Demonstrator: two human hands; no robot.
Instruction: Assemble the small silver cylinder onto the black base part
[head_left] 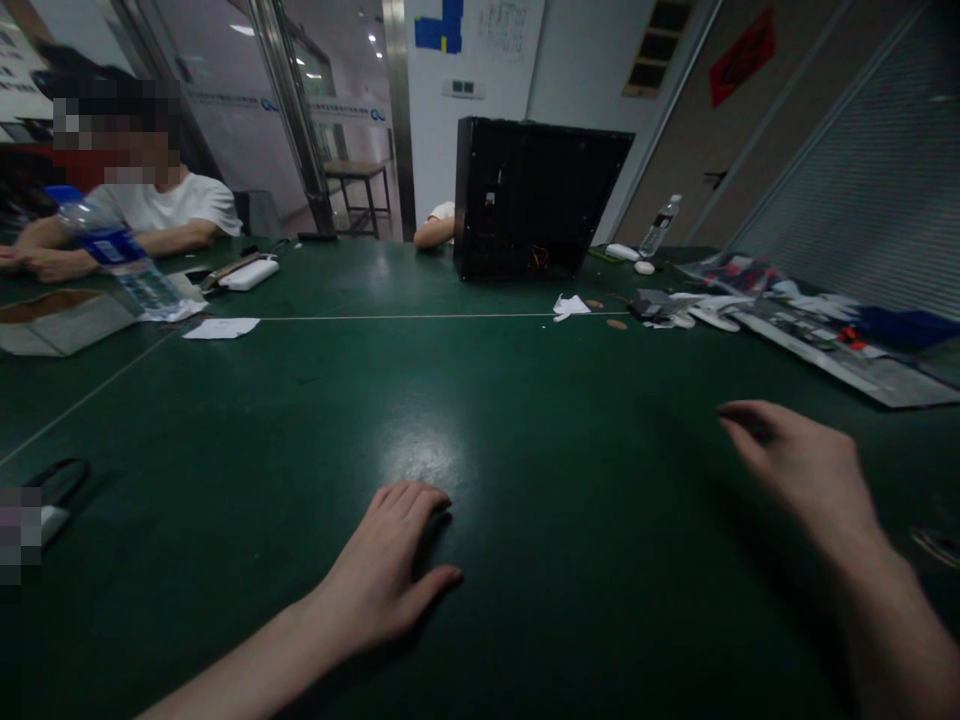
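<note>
On the dark green table (525,450), my left hand (394,560) lies with its fingers bent forward and the thumb held apart. Its grasp is empty. To the right, my right hand (802,465) is held above the tabletop, casting a shadow below. Its index finger and thumb curl in until their tips nearly meet. The space between them is dark, so whether anything small is held there cannot be made out. Nearest to this hand is a flat board with mixed small items (847,345), which it does not touch.
A black box-shaped case (540,200) stands at the back. Crumpled white paper (571,306) and a small bottle (661,225) are near it. Far left are a large water bottle (124,255), an open paper bag (64,322), a white card (221,328) and a seated person (202,205).
</note>
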